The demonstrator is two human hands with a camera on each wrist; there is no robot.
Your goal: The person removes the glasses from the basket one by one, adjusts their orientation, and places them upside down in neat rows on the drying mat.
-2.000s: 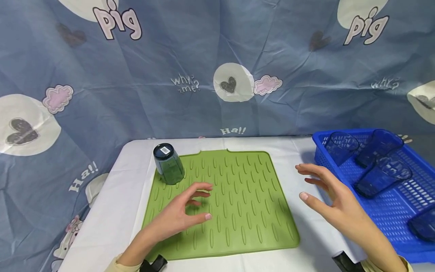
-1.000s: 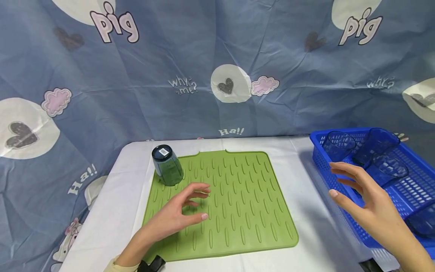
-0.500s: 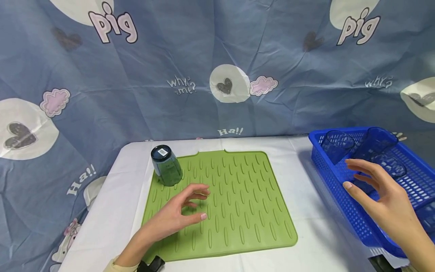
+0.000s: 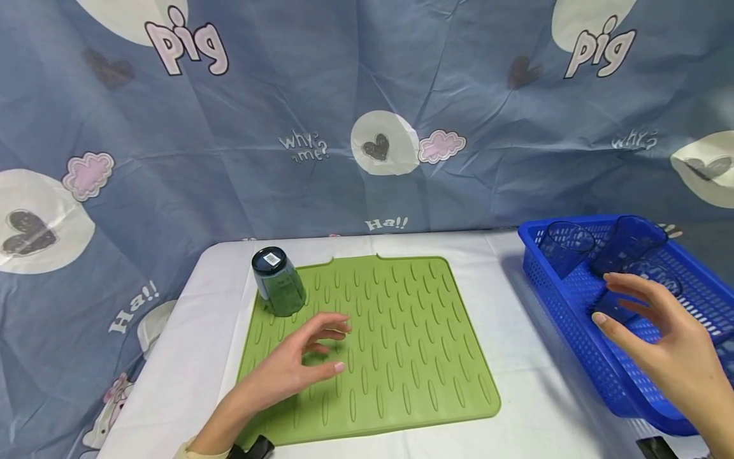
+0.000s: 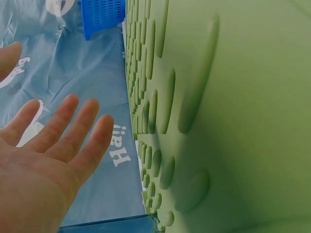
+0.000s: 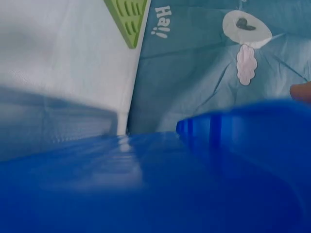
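In the head view my left hand hovers over the green ridged mat, fingers relaxed and thumb apart, holding nothing. The left wrist view also shows this hand with spread fingers beside the mat. Upside down on the mat's far left corner stands a dark tinted drinking glass, its base and a white label facing up. My right hand is over the blue plastic basket, thumb and fingers apart, near a glass that it partly covers.
Two more glasses, a left one and a right one, stand at the basket's far end. Another glass shows at the right frame edge. A blue printed cloth hangs behind the white-covered table.
My right hand has moved right, from beside the basket to over it, close to a glass. The left hand stays over the mat. The view has shifted slightly.
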